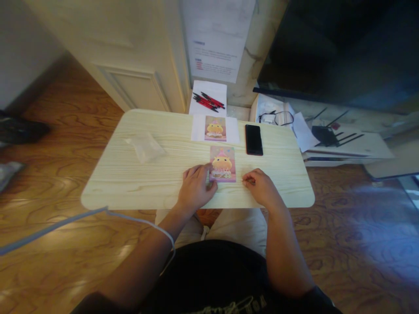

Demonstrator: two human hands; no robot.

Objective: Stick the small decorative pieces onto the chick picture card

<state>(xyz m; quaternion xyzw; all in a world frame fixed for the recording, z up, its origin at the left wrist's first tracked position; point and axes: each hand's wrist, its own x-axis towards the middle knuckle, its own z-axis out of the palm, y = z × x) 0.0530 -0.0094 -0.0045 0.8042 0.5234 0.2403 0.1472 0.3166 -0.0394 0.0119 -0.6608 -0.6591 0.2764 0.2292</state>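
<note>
A small card with a yellow cartoon animal in a party hat [223, 163] lies flat on the table in front of me. My left hand [197, 185] rests at its lower left, thumb and fingers apart and touching its edge. Just right of the card, my right hand [260, 185] is curled with thumb and fingertips pinched together; anything between them is too small to make out. A printed picture of the same animal [215, 128] lies on white paper farther back.
A black phone [254, 140] lies at the table's back right, a clear plastic bag [145, 147] at the left. Red-and-black pens [209, 102] sit on paper behind the pale wooden table [111, 183]. A grey cable [59, 229] crosses my left arm. A dark screen [340, 52] stands behind.
</note>
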